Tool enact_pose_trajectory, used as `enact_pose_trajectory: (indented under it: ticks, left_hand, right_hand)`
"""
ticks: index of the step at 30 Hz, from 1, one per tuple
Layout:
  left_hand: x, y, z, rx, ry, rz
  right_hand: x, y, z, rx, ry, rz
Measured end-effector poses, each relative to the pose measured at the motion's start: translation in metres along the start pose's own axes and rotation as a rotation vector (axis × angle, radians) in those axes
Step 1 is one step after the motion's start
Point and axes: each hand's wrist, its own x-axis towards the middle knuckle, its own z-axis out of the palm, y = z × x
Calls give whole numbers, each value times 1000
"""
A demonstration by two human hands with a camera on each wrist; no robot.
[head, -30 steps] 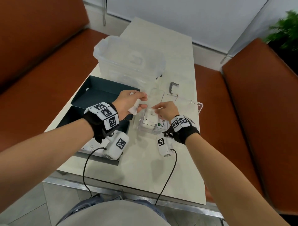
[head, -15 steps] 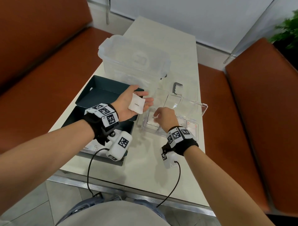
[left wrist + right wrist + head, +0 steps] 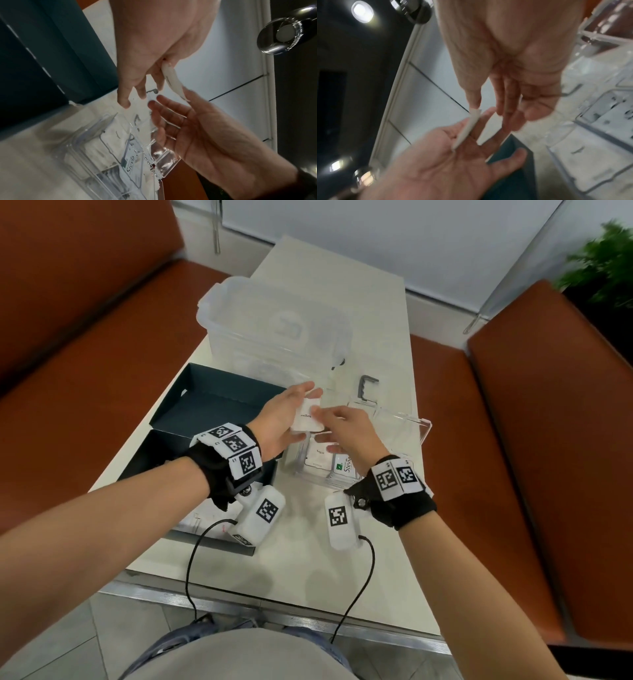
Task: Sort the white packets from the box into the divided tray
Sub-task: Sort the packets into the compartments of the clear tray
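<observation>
Mid hand-over, by the look of it: one white packet (image 3: 307,419) passing from the left hand (image 3: 279,422) to the right hand (image 3: 346,433), on the way to the divided tray (image 3: 318,482). Left hand wide open, palm up, fingers straight, with the packet lying flat on them and not squeezed. Right hand mostly open too, fingers nearly straight, fingertips (image 3: 320,413) touching the far end of the packet, thumb (image 3: 473,100) on its edge in the right wrist view; no firm pinch to be seen yet. Packet up in the air above the table (image 3: 308,570), between the dark box (image 3: 219,402) and the tray, just over the tray's left side. Flat face up, small print showing. Long side running away from the body, along the left fingers, toward the big clear tub (image 3: 274,330), leaning a little to the right. Only a thin edge of it seen from both wrist views. Next, probably: pinch the far end gently with thumb and finger, lift it off the left palm, then turn it to match the other white packets (image 3: 317,462) lying in the tray's near-left slot and lay it on top. Soft and thin, so likely to bend or slip in a loose hold. Maybe more packets left in the box; hard to tell from here.
</observation>
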Motion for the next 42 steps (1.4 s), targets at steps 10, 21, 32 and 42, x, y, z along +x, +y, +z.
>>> enact_pose_trajectory:
  ticks: [10,21,32,42]
  left_hand:
    - [5,-10,-6,289,-4,117]
    - [10,-26,-19,427,49,-24]
    - [9,-27,-18,746,-5,10]
    - [8,-22,-21,715,-32,54]
  right_hand:
    - [7,-11,-27,335,87,-13]
    - [29,20,-27,-244,29,-37]
    - [29,43,1,-568,116,-87]
    - [23,52,9,-833,5,-159]
